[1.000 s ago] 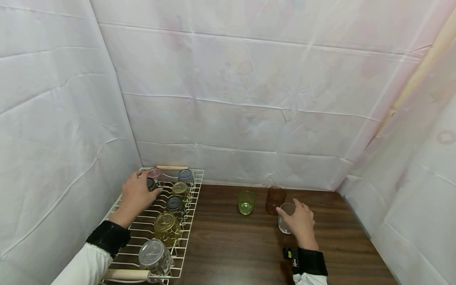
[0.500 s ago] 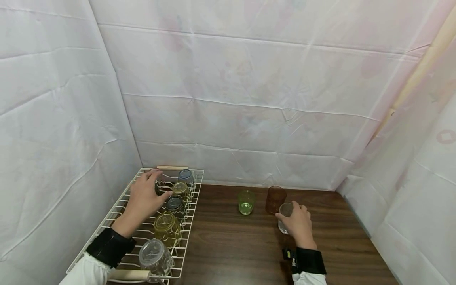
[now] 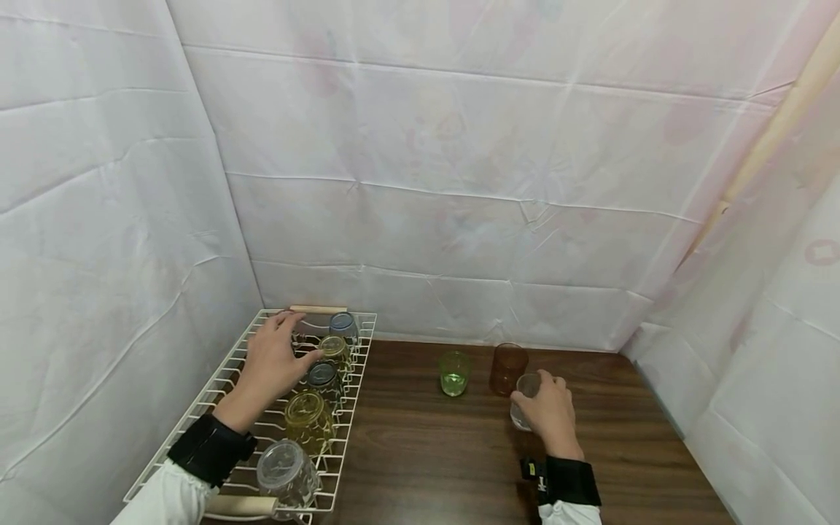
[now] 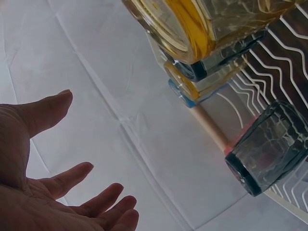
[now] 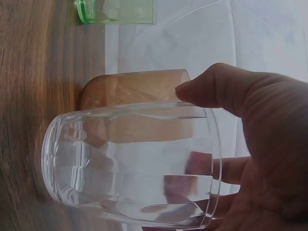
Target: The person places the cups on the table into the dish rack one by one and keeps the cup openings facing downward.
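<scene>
My right hand [image 3: 551, 415] holds a clear drinking glass [image 5: 130, 163] near its rim, thumb on one side and fingers on the other. The glass stands upright on the table, just in front of a brown glass [image 3: 508, 368]. My left hand [image 3: 265, 368] hovers over the wire rack [image 3: 230, 372], fingers spread and holding nothing. In the left wrist view, a dark glass [image 4: 269, 149] stands upside down on the rack, apart from the fingers. A pinkish glass behind it is mostly hidden.
Along the rack's right side stands a row of upturned glasses: clear [image 3: 285, 470], yellow [image 3: 307, 419], dark [image 3: 323, 375], smaller yellow [image 3: 335, 350] and blue [image 3: 343, 326]. A green glass [image 3: 453, 374] stands left of the brown one. White cloth walls [image 3: 420, 219] enclose the table.
My left hand has moved right, away from the dark glass at the rack's left side. The right hand has closed in around the clear glass.
</scene>
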{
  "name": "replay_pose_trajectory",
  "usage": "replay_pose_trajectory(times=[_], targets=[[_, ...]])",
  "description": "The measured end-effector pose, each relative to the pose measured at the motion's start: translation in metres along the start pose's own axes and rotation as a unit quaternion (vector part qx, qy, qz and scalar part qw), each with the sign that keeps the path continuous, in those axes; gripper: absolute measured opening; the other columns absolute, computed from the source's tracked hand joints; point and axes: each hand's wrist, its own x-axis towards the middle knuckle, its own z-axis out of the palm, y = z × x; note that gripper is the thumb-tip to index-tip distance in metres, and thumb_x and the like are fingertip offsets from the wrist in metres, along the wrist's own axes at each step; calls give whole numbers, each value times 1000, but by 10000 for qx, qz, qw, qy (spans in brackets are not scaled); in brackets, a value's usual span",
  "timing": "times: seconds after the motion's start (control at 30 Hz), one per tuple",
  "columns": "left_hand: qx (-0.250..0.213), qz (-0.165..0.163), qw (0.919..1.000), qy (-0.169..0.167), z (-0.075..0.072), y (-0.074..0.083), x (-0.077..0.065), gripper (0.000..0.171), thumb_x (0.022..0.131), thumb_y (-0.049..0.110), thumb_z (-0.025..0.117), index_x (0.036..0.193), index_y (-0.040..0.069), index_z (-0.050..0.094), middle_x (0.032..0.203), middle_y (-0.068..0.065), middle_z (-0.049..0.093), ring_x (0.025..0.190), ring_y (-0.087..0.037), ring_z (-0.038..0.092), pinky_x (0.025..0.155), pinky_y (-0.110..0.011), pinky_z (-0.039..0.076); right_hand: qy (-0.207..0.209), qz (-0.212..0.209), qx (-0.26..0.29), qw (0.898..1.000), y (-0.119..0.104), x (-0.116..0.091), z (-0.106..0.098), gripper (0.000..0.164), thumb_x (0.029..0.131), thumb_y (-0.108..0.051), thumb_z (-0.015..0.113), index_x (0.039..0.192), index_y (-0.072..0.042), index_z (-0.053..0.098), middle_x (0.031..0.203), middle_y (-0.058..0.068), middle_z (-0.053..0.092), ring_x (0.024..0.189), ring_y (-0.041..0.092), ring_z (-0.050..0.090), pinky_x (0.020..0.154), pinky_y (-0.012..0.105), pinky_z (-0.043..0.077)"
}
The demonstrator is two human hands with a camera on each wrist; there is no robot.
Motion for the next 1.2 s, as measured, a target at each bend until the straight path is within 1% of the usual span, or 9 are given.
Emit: replay_pose_trajectory(times=[0.17, 0.5, 0.7, 0.8, 0.9, 0.93, 1.03, 1.13, 1.2], targets=[[31, 44, 10000, -42, 2, 2, -1, 77, 90, 28, 85, 152, -2, 50, 158, -35, 45, 146, -57, 42, 116, -80, 32, 64, 133, 416, 9990, -2, 0, -3, 82, 98, -41, 68, 159, 4, 38, 151, 39, 41, 131, 59, 51, 102, 69, 50], [-83, 5, 9999, -141, 8, -1, -1, 75, 93, 29, 83, 153, 0, 50, 156, -34, 46, 143, -57, 44, 115, -80, 31, 306, 356, 1291, 9905, -8, -5, -12, 80, 103, -42, 64, 164, 0, 33, 162, 34, 35, 143, 55, 43, 115, 71, 40], [-157, -59, 9996, -211, 9, -2, -3, 75, 93, 30, 83, 154, 1, 50, 155, -35, 46, 143, -58, 43, 115, -81, 29, 455, 468, 2049, 9766, -11, -8, -16, 76, 105, -48, 62, 163, -5, 38, 159, 28, 45, 141, 46, 50, 113, 62, 47], [-180, -38, 9996, -202, 9, -1, -4, 75, 93, 30, 83, 154, 0, 50, 155, -35, 45, 143, -58, 43, 115, -81, 29, 469, 622, 2593, 9627, -13, -8, -18, 70, 106, -50, 60, 160, -9, 43, 153, 22, 51, 129, 36, 59, 102, 46, 55], [-241, -14, 9995, -196, 9, 1, -5, 75, 93, 29, 83, 153, -1, 50, 155, -35, 45, 142, -59, 44, 115, -80, 28, 372, 771, 3363, 9379, -15, -7, -21, 58, 108, -47, 56, 154, -11, 49, 146, 9, 53, 110, 14, 58, 87, 25, 52], [-257, 3, 9995, -186, 9, 2, -5, 75, 93, 29, 83, 153, -1, 50, 155, -35, 46, 141, -59, 45, 115, -80, 29, 337, 761, 3732, 9240, -16, -7, -21, 54, 109, -44, 55, 151, -10, 52, 142, 7, 55, 106, 10, 59, 84, 22, 53], [-283, 67, 9995, -158, 9, 6, -4, 75, 92, 30, 84, 152, 0, 51, 153, -35, 48, 140, -58, 46, 114, -79, 31, 84, 589, 4972, 8656, -17, -6, -22, 39, 112, -38, 53, 138, -9, 57, 131, 2, 62, 99, 4, 66, 83, 22, 62], [-298, 138, 9993, -177, 8, 11, -4, 75, 92, 31, 84, 152, 1, 52, 153, -35, 49, 141, -58, 47, 113, -79, 32, -322, 246, 5967, 8014, -18, -7, -22, 30, 114, -33, 50, 130, -11, 60, 120, 2, 70, 102, 13, 77, 86, 35, 68], [-339, 166, 9991, -214, 8, 13, -5, 75, 92, 31, 84, 153, 1, 52, 153, -35, 49, 142, -58, 46, 113, -79, 32, -638, 11, 6283, 7753, -18, -7, -21, 30, 115, -35, 45, 130, -15, 62, 120, -1, 73, 107, 16, 77, 89, 38, 68]])
